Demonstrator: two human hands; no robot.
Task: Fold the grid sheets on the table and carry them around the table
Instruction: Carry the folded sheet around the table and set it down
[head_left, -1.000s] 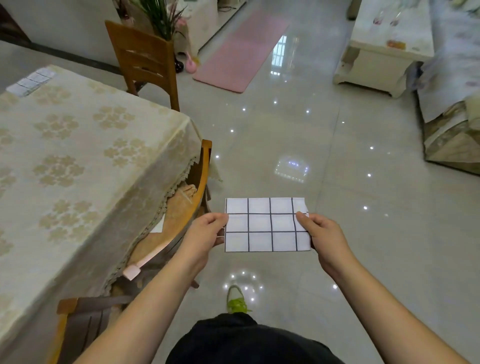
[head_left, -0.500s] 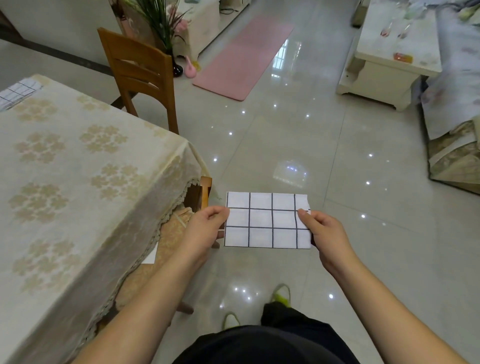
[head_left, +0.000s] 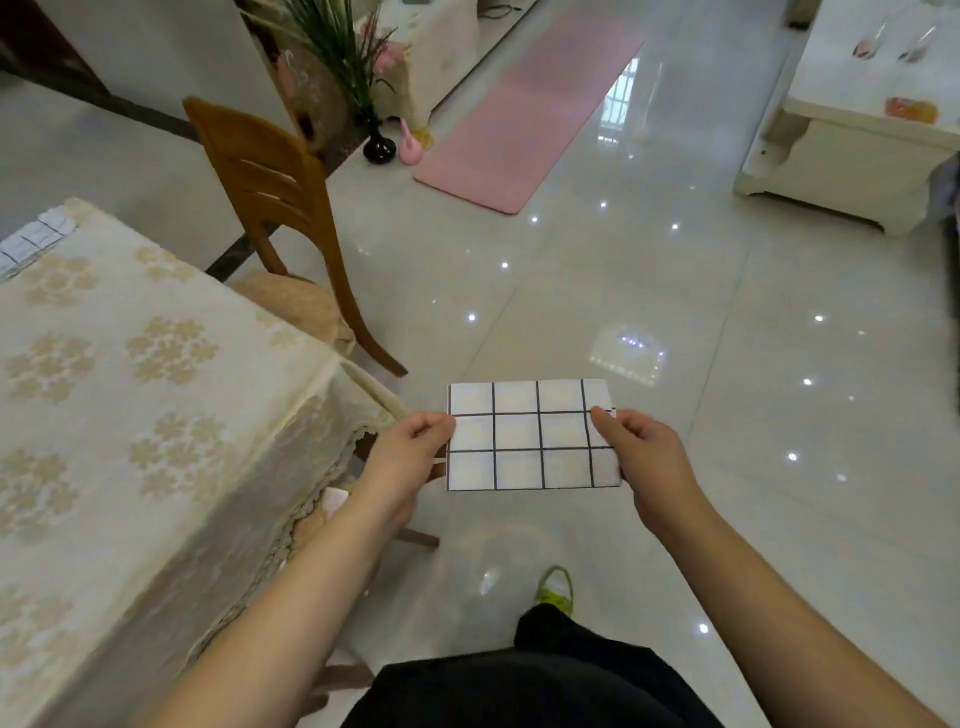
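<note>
Left hand (head_left: 410, 457) and right hand (head_left: 641, 457) cover the folded sheet's (head_left: 530, 436) side edges

white sheet (head_left: 530, 434) w/ black grid, beige floral tablecloth (head_left: 130, 395), pink mat (head_left: 524, 109)

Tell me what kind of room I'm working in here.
Most likely a home living and dining area: a dining table under a floral cloth with a wooden chair beside it, a pink mat on glossy floor tiles, and a potted plant.
</note>
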